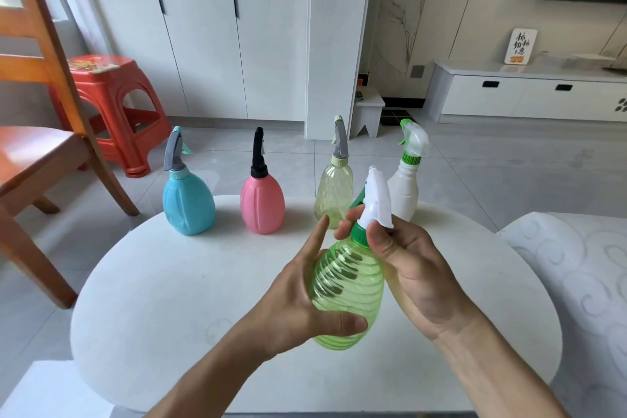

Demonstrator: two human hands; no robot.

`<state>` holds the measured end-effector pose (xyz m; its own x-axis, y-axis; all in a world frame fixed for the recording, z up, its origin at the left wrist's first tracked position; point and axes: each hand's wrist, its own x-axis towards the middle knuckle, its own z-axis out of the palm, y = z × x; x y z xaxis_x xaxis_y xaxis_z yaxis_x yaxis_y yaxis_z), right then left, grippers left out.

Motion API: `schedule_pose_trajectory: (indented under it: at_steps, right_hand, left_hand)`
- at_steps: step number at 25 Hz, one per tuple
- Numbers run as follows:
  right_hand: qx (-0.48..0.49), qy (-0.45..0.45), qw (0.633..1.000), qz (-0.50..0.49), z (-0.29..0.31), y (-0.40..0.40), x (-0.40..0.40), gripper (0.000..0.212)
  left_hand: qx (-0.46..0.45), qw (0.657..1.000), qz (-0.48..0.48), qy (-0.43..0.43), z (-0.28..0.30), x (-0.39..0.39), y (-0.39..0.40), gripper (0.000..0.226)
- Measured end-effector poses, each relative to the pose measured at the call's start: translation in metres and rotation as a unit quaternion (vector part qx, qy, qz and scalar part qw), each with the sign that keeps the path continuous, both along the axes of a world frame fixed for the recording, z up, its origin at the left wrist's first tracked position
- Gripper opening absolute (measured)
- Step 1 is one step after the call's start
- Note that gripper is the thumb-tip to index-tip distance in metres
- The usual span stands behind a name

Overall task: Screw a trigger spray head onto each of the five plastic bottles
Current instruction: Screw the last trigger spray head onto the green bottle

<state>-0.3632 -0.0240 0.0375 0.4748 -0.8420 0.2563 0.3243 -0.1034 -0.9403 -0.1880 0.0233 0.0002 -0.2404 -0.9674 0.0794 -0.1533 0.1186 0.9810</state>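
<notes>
The landmark here is the green ribbed bottle (346,285), which is held tilted above the middle of the round white worktop (169,299).

Far to its left, at the back edge of the worktop, stands the blue bottle (188,204), opaque and smooth, with a grey trigger head on it. Next, nearer to the landmark, is the pink bottle (262,204), matte, with shallow vertical grooves and a black head. Just behind the landmark stands the pale yellow bottle (334,195), clear and faceted, with a grey head, and behind-right the white bottle (405,188), opaque, with a clear and green head. All four look finished.

The left hand (298,299) holds the green bottle around its belly, thumb under it, the forefinger stretched out. The right hand (403,254) pinches the green collar (359,234) below the white spray head (376,200).

I judge the bottle empty and light. Its thin transparent wall probably gives way under a hard squeeze, but the ribs give grip. The collar is stiff and is the right place to turn; the long head would only act as a lever and bend.
</notes>
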Motion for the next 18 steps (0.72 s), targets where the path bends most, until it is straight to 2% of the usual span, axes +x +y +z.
schedule_pose_trajectory:
  at_steps: [8,12,15,18]
  right_hand:
    - [-0.003,0.025,0.998,-0.061,-0.002,0.006,0.01,0.04]
    - [-0.026,0.121,0.988,-0.089,-0.003,0.007,0.009,0.035]
    - [-0.033,0.175,0.98,-0.094,-0.003,0.007,0.005,0.044]
    - [-0.04,0.154,0.976,-0.151,0.009,-0.005,-0.019,0.046]
  left_hand:
    - [0.005,0.999,0.025,0.022,-0.012,-0.004,0.001,0.13]
    - [-0.036,0.997,0.062,-0.006,-0.017,-0.004,-0.007,0.13]
    - [-0.045,0.998,0.044,0.001,-0.016,-0.007,-0.012,0.13]
    - [-0.03,0.998,0.061,-0.012,-0.015,-0.013,-0.01,0.132]
